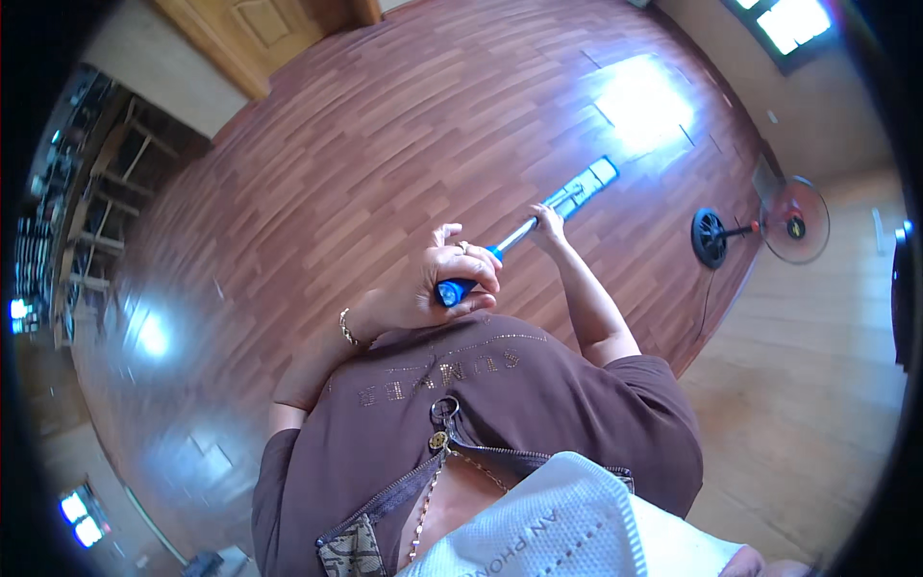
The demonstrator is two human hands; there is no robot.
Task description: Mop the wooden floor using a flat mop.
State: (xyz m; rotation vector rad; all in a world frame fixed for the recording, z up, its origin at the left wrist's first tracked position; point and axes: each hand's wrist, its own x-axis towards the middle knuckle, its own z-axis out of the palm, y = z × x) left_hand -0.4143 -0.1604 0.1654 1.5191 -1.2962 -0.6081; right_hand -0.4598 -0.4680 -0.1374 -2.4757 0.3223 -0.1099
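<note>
A long-handled tool that looks like a flat mop (520, 234) slants away from my chest toward the far right. It has a blue grip, a silver shaft and a light-blue rectangular head. Near its top end, my left hand (460, 272) curls round the blue grip, with one finger lifted off. My right hand (548, 226) is closed round the shaft farther along, close to the head. Whether the head touches the floor, I cannot tell.
Reddish-brown wood-plank floor (365, 144) spreads all around. A standing fan (795, 224) with a round black base is at the right, its cord trailing along the floor. Wooden racks (106, 221) line the left side. A wooden door (260, 38) stands at the far left.
</note>
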